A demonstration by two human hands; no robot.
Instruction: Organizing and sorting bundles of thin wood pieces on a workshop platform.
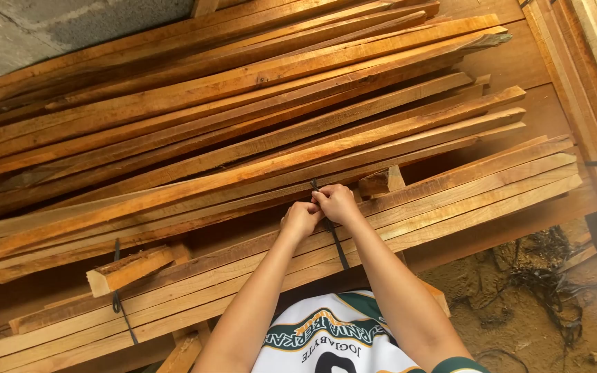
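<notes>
Both my hands are at the near bundle of wooden slats [450, 200], which lies across the view in front of me, its far end running up to the right. My left hand [300, 220] is curled closed on top of the slats, knuckles up, fingers tucked under; it appears to pinch the black strap [334, 242], though the fingertips are hidden. My right hand [338, 203] sits just beside it, touching it, also closed, with thumb and fingers gripped on the upper end of the same strap, whose short tail sticks up above my knuckles. From my hands the strap runs down across the near slats and over their front edge, toward my shirt.

A second black strap [117, 300] crosses the same bundle well to the left, beside a short wooden block [129, 269] that lies tilted on the slats. Another short offcut [381, 181] rests just beyond my right hand, at the gap between this bundle and the next.

Beyond that, a larger loose pile of long slats [243, 117] fans out toward the upper right. Flat boards [519, 62] show beneath it. At lower right is bare dirt ground [519, 311] with a dark tangle of strapping [554, 276]. Grey concrete [50, 27] shows at upper left.
</notes>
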